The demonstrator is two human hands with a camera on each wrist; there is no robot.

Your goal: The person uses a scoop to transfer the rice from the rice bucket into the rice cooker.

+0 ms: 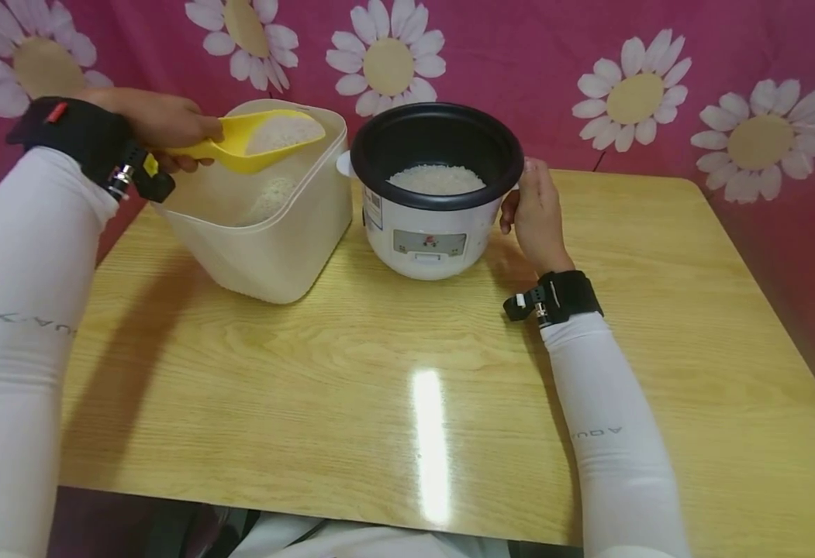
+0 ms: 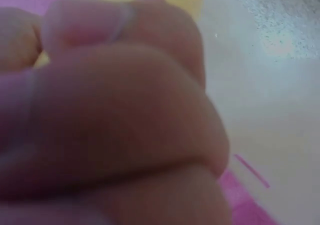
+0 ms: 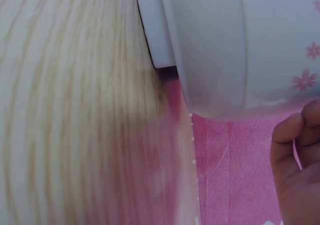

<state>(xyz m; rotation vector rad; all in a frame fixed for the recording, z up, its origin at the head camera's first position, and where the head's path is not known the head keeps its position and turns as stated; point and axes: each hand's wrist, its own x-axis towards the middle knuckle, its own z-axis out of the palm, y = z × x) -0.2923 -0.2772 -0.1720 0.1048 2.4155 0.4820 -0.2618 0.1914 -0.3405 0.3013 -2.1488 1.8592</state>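
Observation:
In the head view my left hand [image 1: 163, 124] grips the handle of a yellow scoop [image 1: 240, 160] heaped with white rice [image 1: 281, 133]. The scoop is held over a translucent white bin [image 1: 288, 260] with more rice [image 1: 267, 200] inside. Curled fingers [image 2: 120, 110] fill the left wrist view and hide most of the scoop. A white rice cooker [image 1: 428, 260] with a black inner pot [image 1: 435, 116] stands right of the bin, lidless, with rice [image 1: 438, 180] at its bottom. My right hand [image 1: 540, 217] holds the cooker by its right side handle; the right wrist view shows bent fingers [image 3: 287, 135] beside its wall.
The wooden table [image 1: 351, 403] carries the bin and the cooker near its back edge. Behind it hangs a pink cloth [image 1: 505, 70] with large white daisies. A bright light reflection [image 1: 429, 442] lies on the tabletop.

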